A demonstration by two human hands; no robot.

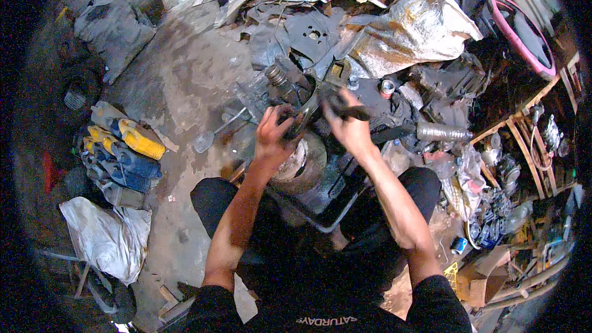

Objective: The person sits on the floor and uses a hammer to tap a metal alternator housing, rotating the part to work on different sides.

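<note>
- The left hand's [275,134] fingers curl against a dark metal ring [310,102], over the far side of the surface [325,228].
- The right hand's [350,128] fingers close around a blurred dark piece [356,112], just beside the ring.
- A round metal housing [316,159] stands by the surface's left edge.

Concrete floor [179,80] bears containers [140,139], white sack [110,234].
</note>
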